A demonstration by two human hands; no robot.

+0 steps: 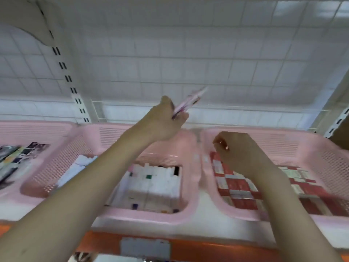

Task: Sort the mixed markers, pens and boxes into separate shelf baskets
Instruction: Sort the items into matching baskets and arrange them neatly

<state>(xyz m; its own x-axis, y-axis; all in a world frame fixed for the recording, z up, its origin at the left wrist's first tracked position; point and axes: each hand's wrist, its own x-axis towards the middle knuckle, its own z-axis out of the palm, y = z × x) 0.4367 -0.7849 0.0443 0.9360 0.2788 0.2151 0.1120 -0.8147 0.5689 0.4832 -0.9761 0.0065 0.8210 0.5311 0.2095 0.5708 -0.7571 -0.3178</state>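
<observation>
Above the middle basket (190,186) of white markers (156,184), the left hand (166,121) is grasping a small bunch of pink pens (188,101) that is pointing up toward the back of the shelf. Beside it, the right hand (239,152) is hovering over the right basket (336,163) of red and white boxes (239,188), fingers curled, apparently holding nothing. I think the pens are sitting loosely in that grip, so a quick swing could let one slip into the wrong basket.

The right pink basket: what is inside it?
The right pink basket holds rows of red and white boxes. The right hand and its forearm cover part of them, so the boxes beneath cannot be seen.
</observation>
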